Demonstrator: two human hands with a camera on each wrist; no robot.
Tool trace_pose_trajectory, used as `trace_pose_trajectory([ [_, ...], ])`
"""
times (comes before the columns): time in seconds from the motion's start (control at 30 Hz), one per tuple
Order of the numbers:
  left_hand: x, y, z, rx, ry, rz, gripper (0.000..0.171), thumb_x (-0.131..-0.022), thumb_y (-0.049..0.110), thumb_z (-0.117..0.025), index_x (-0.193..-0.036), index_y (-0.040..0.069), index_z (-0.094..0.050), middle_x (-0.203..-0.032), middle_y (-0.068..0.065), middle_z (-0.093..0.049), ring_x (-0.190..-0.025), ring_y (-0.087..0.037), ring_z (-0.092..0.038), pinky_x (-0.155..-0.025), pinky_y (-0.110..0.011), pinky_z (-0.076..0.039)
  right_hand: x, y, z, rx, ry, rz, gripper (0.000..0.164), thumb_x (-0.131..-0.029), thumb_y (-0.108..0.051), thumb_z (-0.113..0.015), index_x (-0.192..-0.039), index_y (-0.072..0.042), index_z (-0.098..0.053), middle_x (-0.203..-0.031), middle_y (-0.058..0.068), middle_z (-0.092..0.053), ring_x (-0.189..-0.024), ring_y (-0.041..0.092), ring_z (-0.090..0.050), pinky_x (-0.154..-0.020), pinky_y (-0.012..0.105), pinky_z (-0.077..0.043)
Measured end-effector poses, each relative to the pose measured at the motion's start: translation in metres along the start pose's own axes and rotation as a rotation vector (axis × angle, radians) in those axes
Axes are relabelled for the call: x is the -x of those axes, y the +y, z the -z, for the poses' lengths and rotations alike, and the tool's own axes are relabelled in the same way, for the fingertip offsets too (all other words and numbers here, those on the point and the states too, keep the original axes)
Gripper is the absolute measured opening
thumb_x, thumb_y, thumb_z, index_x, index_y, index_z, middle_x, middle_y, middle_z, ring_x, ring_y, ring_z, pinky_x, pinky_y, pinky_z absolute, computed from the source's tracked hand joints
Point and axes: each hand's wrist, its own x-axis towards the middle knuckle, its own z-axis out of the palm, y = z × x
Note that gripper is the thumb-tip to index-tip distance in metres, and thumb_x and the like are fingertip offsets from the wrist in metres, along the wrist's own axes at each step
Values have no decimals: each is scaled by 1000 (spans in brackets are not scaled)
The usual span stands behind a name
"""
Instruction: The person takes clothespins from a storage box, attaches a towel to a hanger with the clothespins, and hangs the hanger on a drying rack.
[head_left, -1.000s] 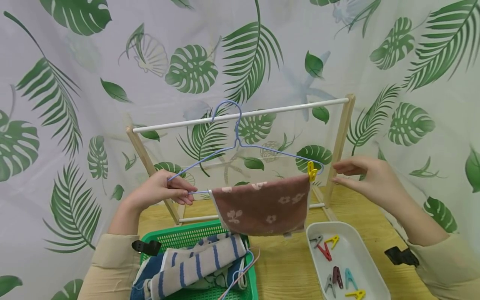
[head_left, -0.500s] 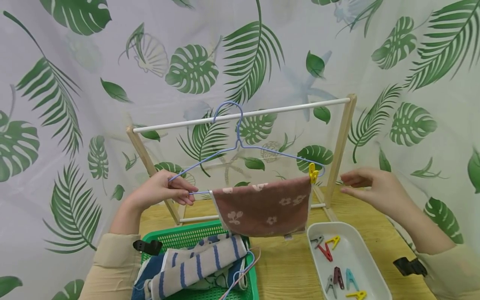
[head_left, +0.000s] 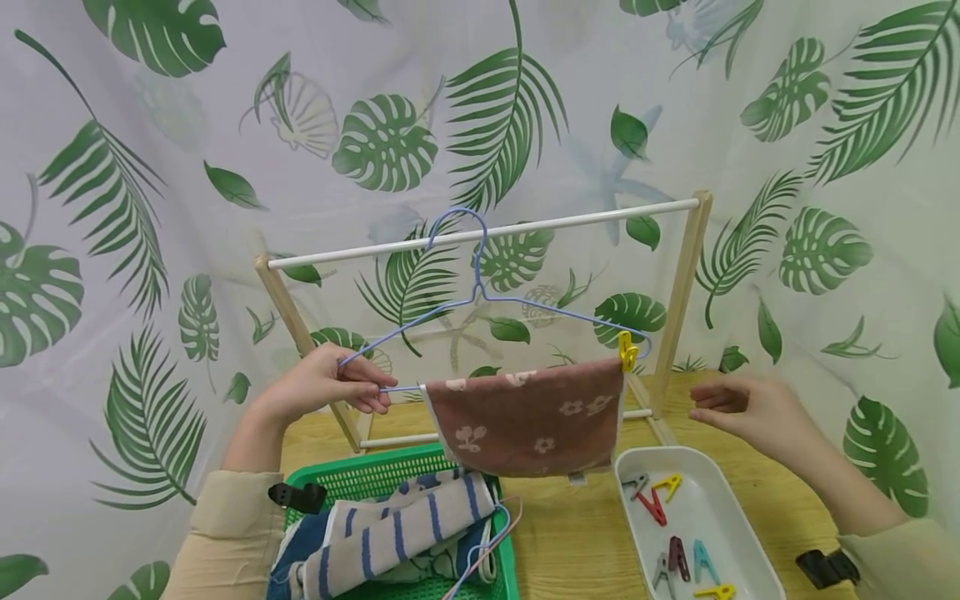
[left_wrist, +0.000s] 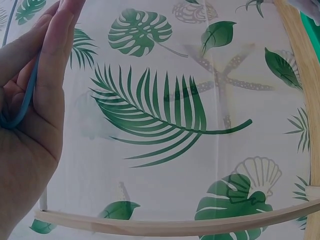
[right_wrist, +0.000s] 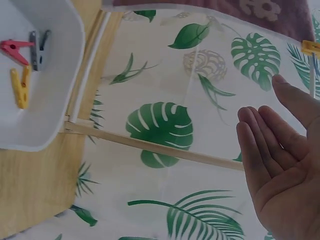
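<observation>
A blue wire hanger [head_left: 540, 308] is held up by my left hand [head_left: 326, 385], whose fingers grip its left end. Over its bottom bar hangs a folded brown towel [head_left: 525, 425] with pale flowers. A yellow clothespin [head_left: 627, 352] clamps the towel's right top corner to the bar. In the head view the hanger's hook overlaps the white rod of the drying rack [head_left: 585, 218]. My right hand [head_left: 757, 412] is apart from the hanger, to the right of the clothespin. The right wrist view shows that hand [right_wrist: 285, 160] with its fingers extended and nothing in them.
Below the left hand is a green basket [head_left: 360, 471] with a striped towel [head_left: 397, 529] and more hangers [head_left: 480, 550]. At right, a white tray [head_left: 738, 521] holds several clothespins [head_left: 677, 557]. The rack's wooden legs stand on the table; a leaf-print curtain hangs behind.
My right hand has drawn away from the hanger's right end, moving right and slightly down. The left hand, hanger, towel and clothespin have stayed nearly in place.
</observation>
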Motion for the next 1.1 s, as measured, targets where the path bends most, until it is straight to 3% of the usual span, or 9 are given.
trace_pose_trajectory([
  [0.2, 1, 0, -4, 2, 6, -8, 25, -106, -2, -61, -125, -15, -70, -106, -28, -79, -89, -13, -81, -81, -33, -69, 13, 14, -14, -14, -61, -99, 28, -93, -11, -83, -115, 5, -77, -101, 16, -81, -78, -8, -69, -68, 16, -60],
  [0.6, 7, 1, -15, 16, 38, -1, 26, -106, -1, -62, -126, -14, -70, -103, -23, -81, -89, -14, -81, -81, -34, -69, 41, 52, -41, -139, -205, -203, 31, -98, -15, -78, -119, 8, -75, -105, 16, -81, -80, -3, -71, -69, 20, -62],
  [0.93, 6, 0, -16, 20, 32, -15, 28, -106, 0, -62, -128, -16, -68, -101, -20, -81, -89, -13, -81, -82, -36, -69, 58, 78, -61, -159, -270, -288, 34, -97, -19, -79, -117, 7, -76, -104, 14, -81, -81, 0, -72, -69, 20, -62],
  [1.1, 5, -2, -18, 28, 33, -18, 27, -106, 0, -61, -128, -14, -69, -104, -25, -80, -89, -14, -81, -82, -37, -69, 62, 88, -70, -173, -298, -315, 39, -97, -23, -80, -118, 9, -75, -104, 13, -81, -84, 6, -74, -71, 21, -62],
])
